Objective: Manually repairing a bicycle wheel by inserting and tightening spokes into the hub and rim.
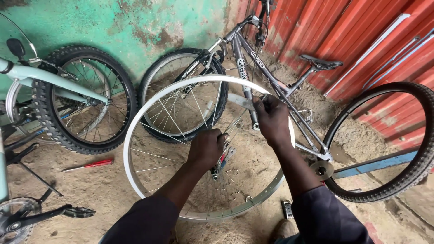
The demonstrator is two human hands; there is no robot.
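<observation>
Head view: I see my left hand (206, 148) closed around the hub of a bare silver wheel rim (135, 122) — held upright over sandy ground — while my right hand (271, 121) grips its upper rim; a red screwdriver (92, 164) lies well apart, left.

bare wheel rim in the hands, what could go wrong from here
1. The left hand works at the hub among thin spokes; fingers could get pinched or a spoke bent if the wheel rim twists.
2. The right hand grips only the rim's far edge, so it may slip and drop onto the sandy ground.
3. The red screwdriver and small metal part lie loose underfoot, easy to step on or lose in the sand.
</observation>
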